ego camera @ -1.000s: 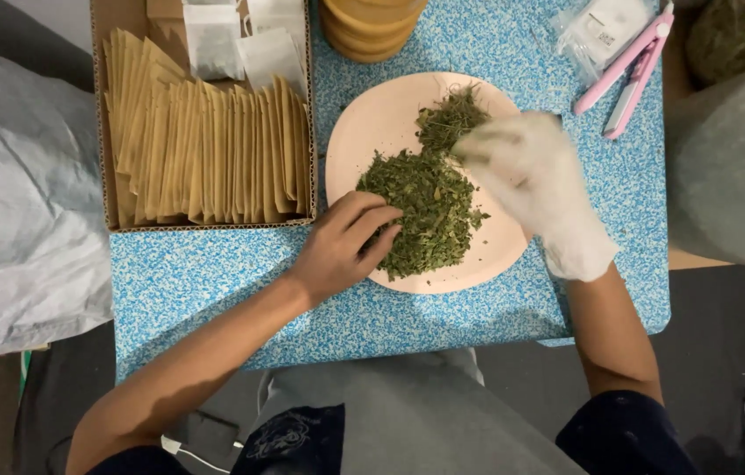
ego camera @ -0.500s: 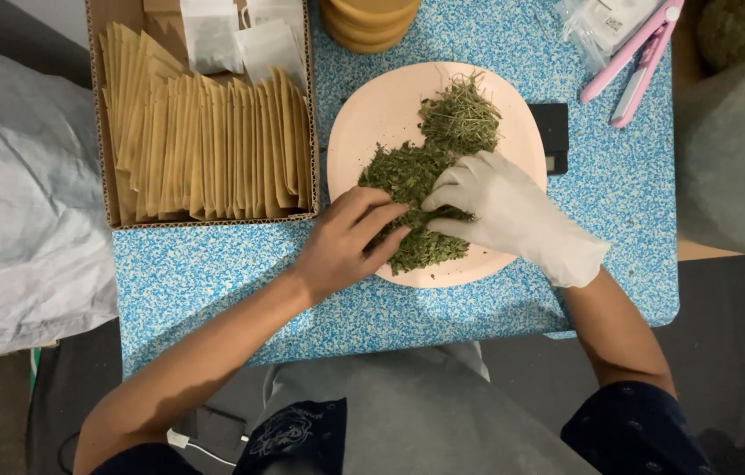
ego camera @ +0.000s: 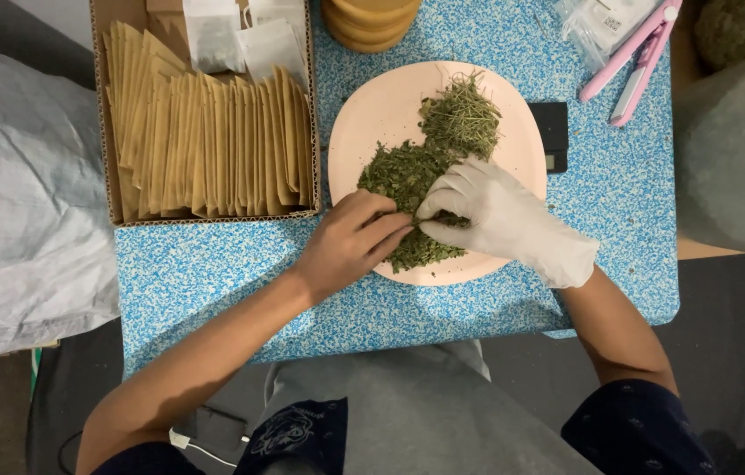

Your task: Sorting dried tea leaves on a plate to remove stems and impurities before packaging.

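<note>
Currently, both hands are meeting over the near half of the round pale-pink plate (ego camera: 372, 114), which is sitting on the blue-and-white speckled table top (ego camera: 214, 281) near its middle. Compared with a second ago, the right hand in the white glove (ego camera: 500, 215) has come down from the plate's far right rim to the near portion of the heap, and the bare left hand (ego camera: 346, 242) has shifted slightly to meet it. As a result, the two sets of fingertips are now touching at one point on the pile of dried green crushed leaves (ego camera: 403, 176), and the pile is reading as two lumps: a stalky clump (ego camera: 460, 119) toward the far side and a finer, darker mass beneath the hands.

Left hand pose: palm down, forearm entering from the near left corner, fingers pressed together and curled onto the leaves. Right hand pose: palm down, wrist bent, forearm entering from the near right edge, thumb and forefinger closing in a pinch on a small portion of leaf material; the remaining fingers are lying loosely spread.

An open cardboard box of upright tan paper envelopes (ego camera: 205, 132) is standing at the far left corner. A pink hand tool (ego camera: 632, 53) is lying at the far right.
</note>
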